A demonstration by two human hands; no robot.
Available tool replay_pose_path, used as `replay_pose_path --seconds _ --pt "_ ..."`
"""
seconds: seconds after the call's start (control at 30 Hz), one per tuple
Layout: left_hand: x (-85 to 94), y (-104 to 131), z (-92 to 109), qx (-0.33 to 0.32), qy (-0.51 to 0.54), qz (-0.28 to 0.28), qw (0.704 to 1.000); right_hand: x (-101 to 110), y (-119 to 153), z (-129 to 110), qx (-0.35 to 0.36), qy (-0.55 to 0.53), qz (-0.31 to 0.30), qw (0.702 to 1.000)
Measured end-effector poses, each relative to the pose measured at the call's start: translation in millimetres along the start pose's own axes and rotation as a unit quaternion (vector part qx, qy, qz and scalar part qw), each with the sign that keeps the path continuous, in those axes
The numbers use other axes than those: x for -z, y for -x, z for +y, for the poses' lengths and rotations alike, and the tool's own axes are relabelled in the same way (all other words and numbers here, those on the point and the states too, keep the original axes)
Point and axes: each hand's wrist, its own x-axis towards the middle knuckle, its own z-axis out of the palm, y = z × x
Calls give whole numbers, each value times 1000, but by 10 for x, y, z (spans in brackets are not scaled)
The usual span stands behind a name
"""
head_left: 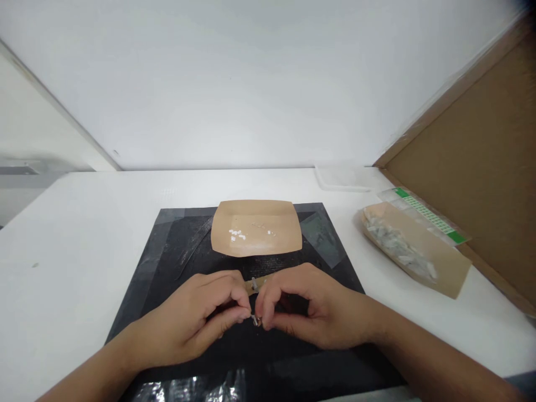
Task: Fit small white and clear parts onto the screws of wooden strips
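Observation:
Over the black mat point(184, 340), my left hand point(205, 312) and my right hand point(305, 304) meet with fingers pinched close together. A small shiny piece point(255, 320) shows between their fingertips; both hands seem to grip it, though the fingers cover most of it. Just behind the fingers lies a narrow tan strip point(250, 287) with a small grey piece point(254, 283) on it. A tan paper tray point(259, 243) rests at the back of the mat, with small white bits point(237, 235) in it.
To the right, a second tan tray point(448, 271) holds many clear-whitish pieces point(397, 245). Behind it is a clear strip with a green-and-white label point(427, 213). A clear plastic tray point(345, 177) stands at the back wall, and a brown board point(473, 145) rises at right.

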Motion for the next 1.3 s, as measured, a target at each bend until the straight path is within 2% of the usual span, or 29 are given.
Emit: replay_pose_path --seconds 0.27,0.67,0.87,0.97,1.13,1.3 --pt "-25 22 -20 26 -12 18 999 -4 -8 -12 -3 -3 15 1000" --pt "-17 32 -41 13 -17 38 999 -11 8 -40 -8 -74 16 997" --pt "2 30 -87 18 -14 115 993 -4 22 -30 7 -88 23 996" --pt "16 14 -112 19 -25 153 988 22 24 -14 21 -51 46 997" --pt "24 -9 -131 29 -52 191 980 85 7 27 36 113 100 988" --pt "42 -27 -138 69 -72 236 967 119 -3 70 30 157 131 978"
